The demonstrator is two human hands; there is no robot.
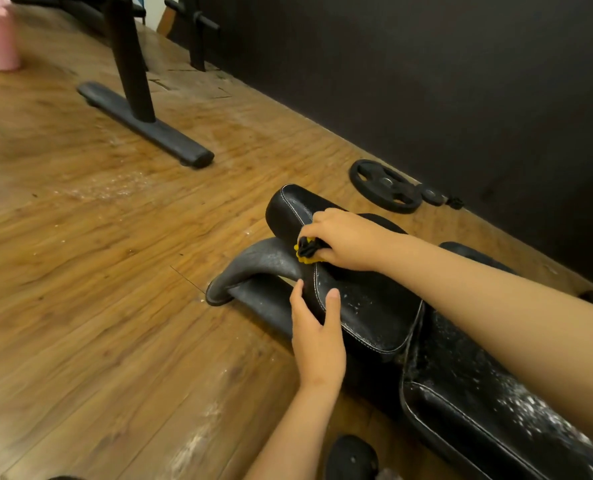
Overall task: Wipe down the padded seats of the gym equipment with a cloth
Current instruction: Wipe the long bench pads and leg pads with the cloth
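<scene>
Wooden floorboards [80, 271] run up to a dark wall [426, 81], and low in front of us sits the black seat pad [367, 306] of a bench, speckled with white dust. Our right hand [347, 242] lies on the far end of that pad, fingers curled tightly round a bunched yellow and black cloth [307, 252] that presses on the pad's left edge. Our left hand [317, 337] rests against the near left side of the seat pad, fingers fairly straight and holding nothing, the thumb lying on the top by the white stitching.

Touching the seat pad on its near side is a longer back pad [478, 393], dustier still. A curved black frame tube [253, 265] comes out from under the seat pad's left side. Beyond the pad, near the wall, a weight plate [385, 186] lies flat with a smaller plate [432, 195] just beside it. Well beyond the pad to the left stands another machine's black foot bar [146, 128].
</scene>
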